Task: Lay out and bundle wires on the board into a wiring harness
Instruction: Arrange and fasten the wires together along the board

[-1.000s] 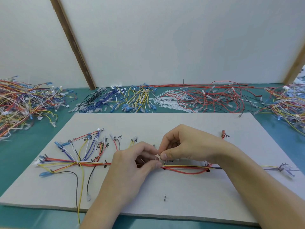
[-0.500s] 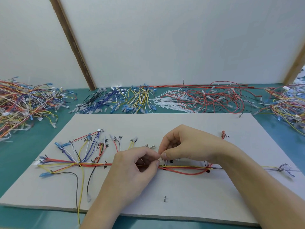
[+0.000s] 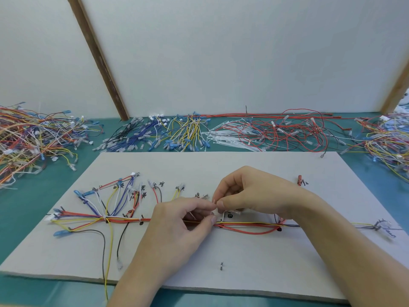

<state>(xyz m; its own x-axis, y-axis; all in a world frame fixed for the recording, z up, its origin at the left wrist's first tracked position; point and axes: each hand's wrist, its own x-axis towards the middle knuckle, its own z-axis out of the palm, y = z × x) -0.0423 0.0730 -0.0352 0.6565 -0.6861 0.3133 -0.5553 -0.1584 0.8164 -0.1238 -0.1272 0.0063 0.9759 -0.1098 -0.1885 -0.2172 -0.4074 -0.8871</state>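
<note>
A big grey board (image 3: pixel 221 169) lies flat on the green bench (image 3: pixel 26 202), in the lower half of the frame. A long bunch of wires (image 3: pixel 124 219), red, yellow and orange, runs across the board from left to right, with short wires fanning out at its left end. In the middle of the frame both hands meet just over this bunch. The left hand (image 3: pixel 177 220) pinches the wires with its thumb and first finger. The right hand (image 3: pixel 250 191) pinches a small white cable tie (image 3: pixel 218 209) at its fingertips. The two hands touch each other there. At the back of the bench lie piles of loose wires (image 3: pixel 287 134) and white cable ties (image 3: pixel 223 137).
</note>
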